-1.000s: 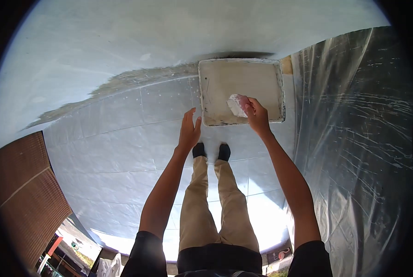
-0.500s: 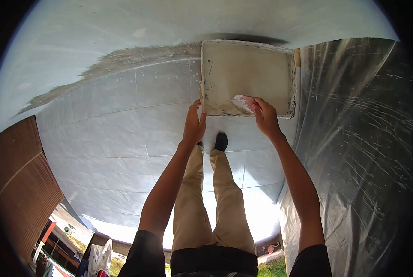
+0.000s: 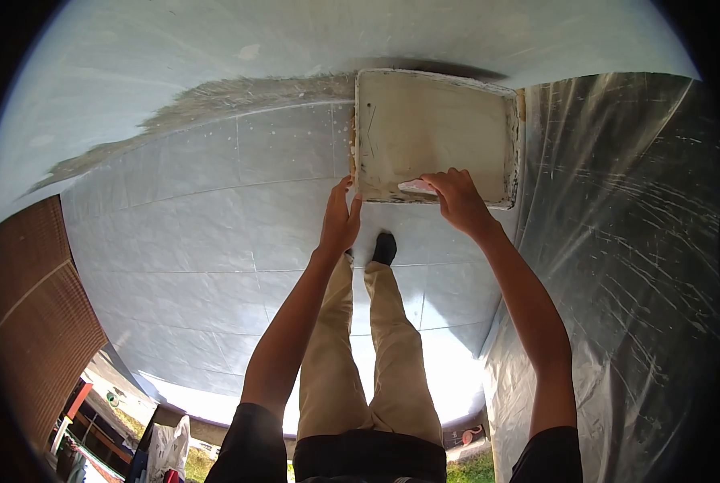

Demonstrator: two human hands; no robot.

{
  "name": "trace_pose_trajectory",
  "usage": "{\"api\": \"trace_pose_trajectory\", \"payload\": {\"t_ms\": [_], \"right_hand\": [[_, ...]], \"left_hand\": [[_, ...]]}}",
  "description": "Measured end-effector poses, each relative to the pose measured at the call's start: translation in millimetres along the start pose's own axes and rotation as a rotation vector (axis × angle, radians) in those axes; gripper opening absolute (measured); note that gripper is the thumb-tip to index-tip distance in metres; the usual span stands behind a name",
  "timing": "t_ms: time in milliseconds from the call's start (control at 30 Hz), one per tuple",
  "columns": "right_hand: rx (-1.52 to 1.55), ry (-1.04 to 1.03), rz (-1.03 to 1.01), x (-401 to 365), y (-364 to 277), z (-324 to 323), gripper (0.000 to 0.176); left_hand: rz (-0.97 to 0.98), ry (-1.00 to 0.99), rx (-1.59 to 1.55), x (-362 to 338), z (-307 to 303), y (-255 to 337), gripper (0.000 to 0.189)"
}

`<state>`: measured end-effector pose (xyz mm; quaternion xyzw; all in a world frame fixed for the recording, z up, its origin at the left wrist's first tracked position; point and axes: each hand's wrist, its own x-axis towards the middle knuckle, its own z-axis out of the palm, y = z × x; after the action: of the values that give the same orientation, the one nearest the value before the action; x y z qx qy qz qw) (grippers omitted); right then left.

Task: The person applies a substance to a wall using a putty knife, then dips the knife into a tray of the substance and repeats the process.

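A shallow rectangular tray (image 3: 464, 121), beige inside with crusted, dirt-streaked rims, lies ahead of me by the pale wall. My left hand (image 3: 341, 213) is at its near left corner, fingers along the outer left side and thumb by the near edge. Over the near part of the tray, my right hand (image 3: 458, 200) grips a flat pink-and-white piece (image 3: 416, 187), whose light edge points left along the near rim. The fingers cover its right part. A brownish smear marks the tray floor just beyond it.
Grey floor tiles (image 3: 175, 217) extend to the left, and my dark-shod foot (image 3: 385, 248) stands below the tray. Clear plastic sheeting (image 3: 617, 241) hangs along the right. The pale wall (image 3: 296, 40) has a rough grey patch (image 3: 215, 105) low down. Brown corrugated material (image 3: 38, 282) is at far left.
My right hand has shifted slightly left, bringing the pink-and-white piece lower, closer to the near rim and flatter in view. The left hand stays at the tray's corner.
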<state>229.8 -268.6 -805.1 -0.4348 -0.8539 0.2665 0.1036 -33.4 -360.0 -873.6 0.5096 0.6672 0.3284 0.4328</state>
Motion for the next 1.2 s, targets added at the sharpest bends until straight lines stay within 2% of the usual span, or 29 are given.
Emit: {"api": "trace_pose_trajectory", "payload": {"t_ms": [367, 433, 633, 867, 933, 1067, 1133, 1167, 1200], "right_hand": [[0.0, -0.081, -0.046, 8, 0, -10, 0.04], [0.001, -0.175, -0.004, 11, 2, -14, 0.047], [0.021, -0.219, 0.038, 20, -3, -19, 0.049], [0.081, -0.226, 0.121, 25, -3, -28, 0.046], [0.121, -0.281, 0.184, 30, -1, -33, 0.043], [0.053, -0.347, 0.174, 49, 10, -49, 0.037], [0.273, -0.516, 0.555, 56, 14, -64, 0.032], [0.27, -0.502, 0.551, 53, 20, -67, 0.032], [0.377, -0.462, 0.632, 48, 27, -68, 0.032]], "left_hand": [[0.001, 0.002, -0.017, -2, -4, -2, 0.047], [-0.002, 0.001, -0.021, -3, -5, -1, 0.047], [-0.019, -0.009, -0.026, -4, -12, 3, 0.045], [-0.026, -0.017, -0.021, -5, -17, 3, 0.045], [-0.027, -0.02, -0.019, -5, -18, 3, 0.045], [-0.013, -0.019, 0.011, -6, -22, 6, 0.045], [0.001, -0.015, 0.033, -7, -26, 11, 0.045], [0.011, -0.011, 0.055, -7, -29, 15, 0.046], [0.028, -0.007, 0.057, -6, -33, 20, 0.046]]}}
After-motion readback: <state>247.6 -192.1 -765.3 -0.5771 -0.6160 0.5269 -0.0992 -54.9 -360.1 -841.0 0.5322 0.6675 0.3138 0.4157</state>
